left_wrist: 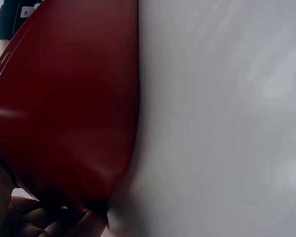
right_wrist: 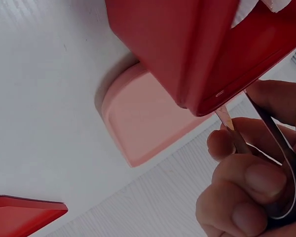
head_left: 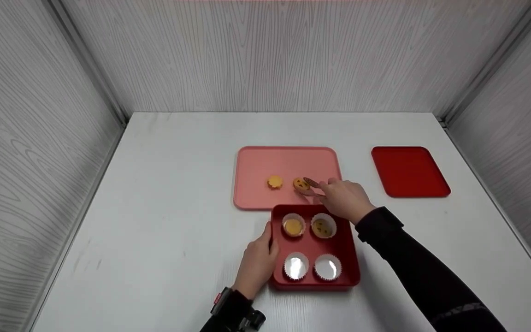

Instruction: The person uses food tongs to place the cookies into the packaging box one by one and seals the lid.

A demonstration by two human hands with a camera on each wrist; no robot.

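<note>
My left hand [head_left: 257, 260] grips the left wall of a deep red box [head_left: 310, 287]; in the left wrist view, fingers [left_wrist: 54, 222] show at its corner. Four white paper cups stand in it: the back left cup [head_left: 293, 216] has a plain yellow cookie, the back right cup [head_left: 330, 218] a spotted one, and the front pair show bare bottoms. My right hand [head_left: 346, 198] holds metal tongs [right_wrist: 290, 157], whose ends lie on either side of a spotted cookie [head_left: 299, 184] over the pink tray [head_left: 288, 159]. A yellow scallop-edged cookie [head_left: 274, 181] lies left of it.
A flat red tray [head_left: 410, 173] lies at the right on the white table [head_left: 173, 184]. Grey wood-grain walls [head_left: 256, 55] close in the back and both sides. The box stands right in front of the pink tray, overlapping its front edge in the head view.
</note>
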